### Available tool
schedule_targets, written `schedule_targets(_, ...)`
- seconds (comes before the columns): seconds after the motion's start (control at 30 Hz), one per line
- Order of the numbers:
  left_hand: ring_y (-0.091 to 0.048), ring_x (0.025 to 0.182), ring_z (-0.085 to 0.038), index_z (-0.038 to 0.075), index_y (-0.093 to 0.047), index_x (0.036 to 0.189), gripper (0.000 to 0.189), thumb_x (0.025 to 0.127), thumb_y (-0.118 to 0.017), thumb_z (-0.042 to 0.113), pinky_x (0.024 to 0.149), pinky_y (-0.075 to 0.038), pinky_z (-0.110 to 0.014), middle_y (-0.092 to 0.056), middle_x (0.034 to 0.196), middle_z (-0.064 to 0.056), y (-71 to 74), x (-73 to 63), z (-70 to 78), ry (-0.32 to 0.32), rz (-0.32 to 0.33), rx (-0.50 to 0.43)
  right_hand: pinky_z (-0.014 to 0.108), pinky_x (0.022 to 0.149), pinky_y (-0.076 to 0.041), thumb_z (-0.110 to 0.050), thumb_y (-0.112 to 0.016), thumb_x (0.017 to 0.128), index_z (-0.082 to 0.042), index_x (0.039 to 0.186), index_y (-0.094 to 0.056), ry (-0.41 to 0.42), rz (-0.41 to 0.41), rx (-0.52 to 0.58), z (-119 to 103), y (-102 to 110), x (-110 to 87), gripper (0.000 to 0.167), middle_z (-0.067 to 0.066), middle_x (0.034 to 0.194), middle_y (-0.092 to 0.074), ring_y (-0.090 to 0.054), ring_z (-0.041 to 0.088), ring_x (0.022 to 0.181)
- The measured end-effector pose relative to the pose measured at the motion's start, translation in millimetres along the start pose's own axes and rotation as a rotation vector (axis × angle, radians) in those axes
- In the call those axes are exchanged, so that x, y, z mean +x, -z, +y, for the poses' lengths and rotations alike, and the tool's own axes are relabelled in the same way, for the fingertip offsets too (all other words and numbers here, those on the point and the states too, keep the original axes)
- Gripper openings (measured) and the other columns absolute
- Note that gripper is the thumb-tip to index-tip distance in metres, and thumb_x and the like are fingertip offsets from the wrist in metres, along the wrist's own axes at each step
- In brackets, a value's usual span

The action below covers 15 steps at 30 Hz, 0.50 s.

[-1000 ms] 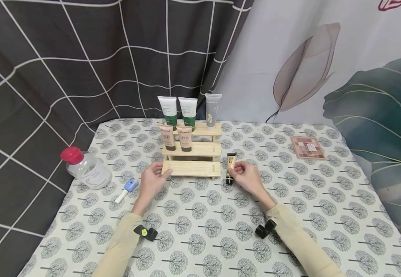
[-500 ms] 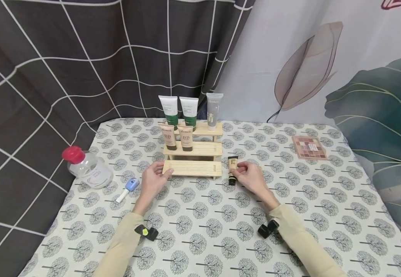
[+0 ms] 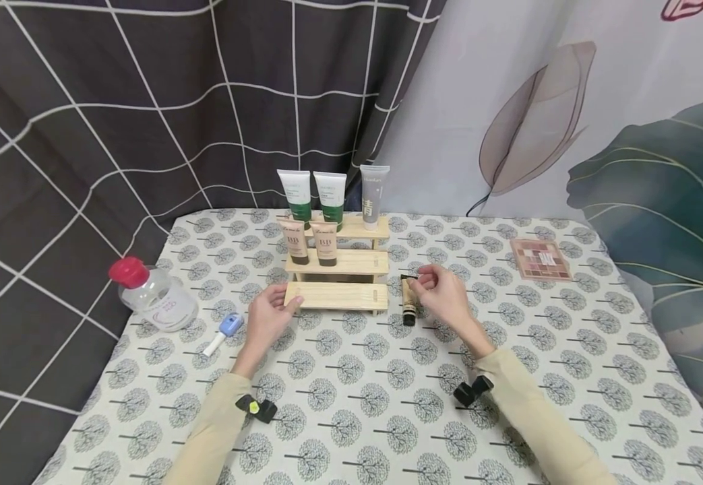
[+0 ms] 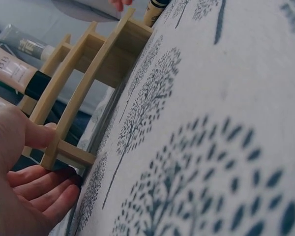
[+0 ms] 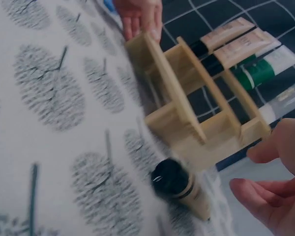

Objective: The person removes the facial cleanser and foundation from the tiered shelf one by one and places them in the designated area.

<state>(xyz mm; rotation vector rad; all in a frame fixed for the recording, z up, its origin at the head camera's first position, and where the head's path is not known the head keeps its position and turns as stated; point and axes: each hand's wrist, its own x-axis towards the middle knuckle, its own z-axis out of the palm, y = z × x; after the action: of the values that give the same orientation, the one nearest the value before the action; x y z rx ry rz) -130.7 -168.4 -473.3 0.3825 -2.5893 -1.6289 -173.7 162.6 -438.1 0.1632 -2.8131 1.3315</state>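
My left hand (image 3: 268, 315) grips the left end of the lowest step of a three-tier wooden display stand (image 3: 338, 296). In the left wrist view its thumb lies over the board and the fingers are beneath. Just right of the stand, a small gold tube (image 3: 409, 301) lies on the cloth, its black cap (image 5: 169, 177) pointing toward me. My right hand (image 3: 445, 296) hovers by the tube's far end; in the right wrist view thumb and fingers are apart with nothing between them. Two beige BB cream tubes (image 3: 327, 242) stand on the middle step.
Two white-and-green tubes (image 3: 329, 192) and a grey tube (image 3: 372, 195) stand on the top step. A clear red-capped bottle (image 3: 166, 296) and a blue-and-white stick-like item (image 3: 228, 325) are at left. An eyeshadow palette (image 3: 541, 259) lies far right. Curtains (image 3: 254, 108) hang behind.
My right hand has let go of the gold tube and drawn slightly up and away from it. The tube sits a little farther right. My left hand keeps its place on the stand.
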Motion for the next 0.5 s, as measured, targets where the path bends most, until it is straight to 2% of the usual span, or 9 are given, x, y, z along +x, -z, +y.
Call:
schedule_targets(0.23,-0.067,0.117,-0.035,-0.001,-0.060,0.132,0.053,0.087,-0.079,0.020,0.101,-0.058,-0.042,-0.067,0.129,-0.023,-1.5,0.7,-3.4,-0.005,0.022,-0.004,0.037,0.078,-0.063,-0.018,-0.071,0.093,0.007,0.121,-0.063,0.051,0.061,0.058,-25.2,4.7,7.0,0.039,0.021,0.101,-0.072,-0.071,0.032,0.089)
schedule_targets(0.37,-0.067,0.117,-0.035,-0.001,-0.060,0.131,0.052,0.087,-0.079,0.019,0.101,-0.058,-0.042,-0.067,0.129,-0.024,-0.8,-0.3,-2.6,-0.005,0.017,-0.012,0.037,0.075,-0.064,-0.020,-0.074,0.092,0.004,0.118,-0.065,0.106,0.089,0.062,-38.9,4.0,11.3,0.036,0.019,0.100,-0.074,-0.072,0.031,0.087)
schedule_targets(0.5,-0.066,0.117,-0.036,-0.002,-0.060,0.130,0.051,0.087,-0.079,0.018,0.102,-0.057,-0.043,-0.066,0.128,-0.025,-0.7,-1.1,-2.0,-0.011,0.015,-0.014,0.036,0.075,-0.064,-0.018,-0.074,0.091,0.004,0.119,-0.065,0.131,0.068,0.087,-51.3,-1.5,15.3,0.037,0.019,0.100,-0.074,-0.072,0.031,0.087)
